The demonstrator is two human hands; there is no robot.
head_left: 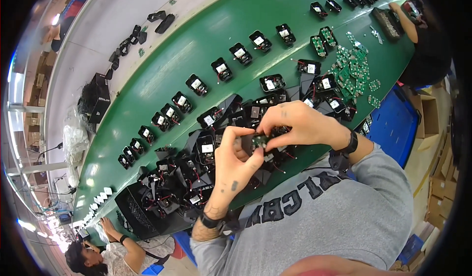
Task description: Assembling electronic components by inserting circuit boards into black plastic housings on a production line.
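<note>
Between my two hands, above a pile of parts, is a small green circuit board (259, 141) with dark plastic beside it, partly hidden by my fingers. My left hand (233, 164) curls round its left side, thumb and forefinger closed on it. From the right, my right hand (301, 123) pinches the same board between thumb and fingers. Under and around them lie many black plastic housings (208, 148), some with white squares inside and thin red wires. To the right of my right hand is a heap of loose green circuit boards (351, 69).
Black housings (221, 70) stand in a row along the green table (162, 76). A black bin (135, 212) sits at the left, near a person (123, 249). Another person (427, 54) works at the far right, by a box of small parts (387, 24). A blue tray (393, 123) is at the right.
</note>
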